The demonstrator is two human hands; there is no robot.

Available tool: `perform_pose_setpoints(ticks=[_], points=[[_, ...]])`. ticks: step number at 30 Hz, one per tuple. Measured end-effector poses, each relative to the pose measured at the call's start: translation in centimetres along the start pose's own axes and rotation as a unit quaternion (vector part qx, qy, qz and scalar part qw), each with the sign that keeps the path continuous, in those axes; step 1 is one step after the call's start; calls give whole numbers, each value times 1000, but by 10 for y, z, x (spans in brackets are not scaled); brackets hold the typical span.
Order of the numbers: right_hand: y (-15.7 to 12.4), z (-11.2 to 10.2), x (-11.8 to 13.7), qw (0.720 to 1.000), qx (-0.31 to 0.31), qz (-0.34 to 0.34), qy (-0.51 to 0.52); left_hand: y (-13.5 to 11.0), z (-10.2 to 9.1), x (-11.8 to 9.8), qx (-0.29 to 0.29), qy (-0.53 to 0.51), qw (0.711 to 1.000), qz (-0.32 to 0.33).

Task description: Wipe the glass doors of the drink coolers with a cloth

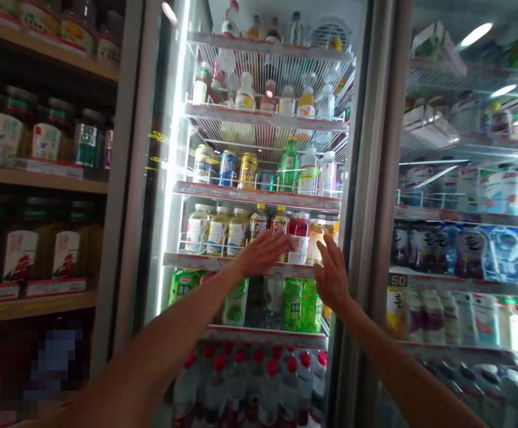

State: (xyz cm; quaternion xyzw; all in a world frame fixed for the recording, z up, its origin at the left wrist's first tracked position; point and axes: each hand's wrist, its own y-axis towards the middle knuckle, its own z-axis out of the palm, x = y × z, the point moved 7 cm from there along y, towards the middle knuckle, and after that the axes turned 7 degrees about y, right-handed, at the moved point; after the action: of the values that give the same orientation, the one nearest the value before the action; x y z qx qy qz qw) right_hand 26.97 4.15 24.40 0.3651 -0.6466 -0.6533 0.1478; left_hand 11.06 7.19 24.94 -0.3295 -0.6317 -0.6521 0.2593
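Red bottle (299,229) is standing between the two hands, toward the right end of a cooler shelf (205,262), close behind its front edge. The left hand (265,252) is hovering before that edge, its fingers extended and lying side by side, unclenched. Its fingertips are overlapping the red bottle in view, though whether they are touching it cannot be told. The right hand (332,276) is pointing its fingers upward near the shelf's right end, unclenched too, and well apart from the other hand. Just beside its fingertips an amber bottle (315,241) is standing; contact there cannot be told either.

Left of the red bottle, two yellow-capped bottles (259,219) are standing side by side, partly hidden behind the left hand. Farther along, pale bottles (199,229) are filling the shelf's left end.

One level up, a green bottle (289,169) is standing right of the middle, while a gold can (248,171) and a blue can (227,167) are sitting nearer the left end. One level down, green containers (292,304) are standing toward the right end. Below them, red-capped bottles (272,389) are crowding together. Outside the cooler, labelled jars (3,128) are lining wooden shelves (40,172) at the left.
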Motion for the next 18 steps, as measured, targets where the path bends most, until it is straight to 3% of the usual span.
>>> perform_pose_setpoints(ticks=[2,3,7,9,11,13,15,16,18], points=[[10,8,-2,1000,4,4,-12,3,-2,31,0,20,995,-98],[15,13,-2,1000,7,6,-18,2,-3,36,-2,29,992,-120],[28,37,3,998,40,-17,-47,-15,-7,6,-8,34,999,-42],[28,47,7,996,58,-38,-61,-23,-9,2,-17,32,999,-28],[24,55,8,994,65,-47,-75,-26,-10,22,-26,38,995,-88],[20,58,6,993,65,-43,-88,-28,-11,53,-34,45,980,-190],[17,60,5,993,64,-40,-95,-35,-12,67,-39,46,967,-248],[16,60,4,993,63,-38,-96,-39,-12,63,-36,45,968,-244],[16,60,3,993,63,-35,-94,-48,-11,36,-15,37,985,-168]])
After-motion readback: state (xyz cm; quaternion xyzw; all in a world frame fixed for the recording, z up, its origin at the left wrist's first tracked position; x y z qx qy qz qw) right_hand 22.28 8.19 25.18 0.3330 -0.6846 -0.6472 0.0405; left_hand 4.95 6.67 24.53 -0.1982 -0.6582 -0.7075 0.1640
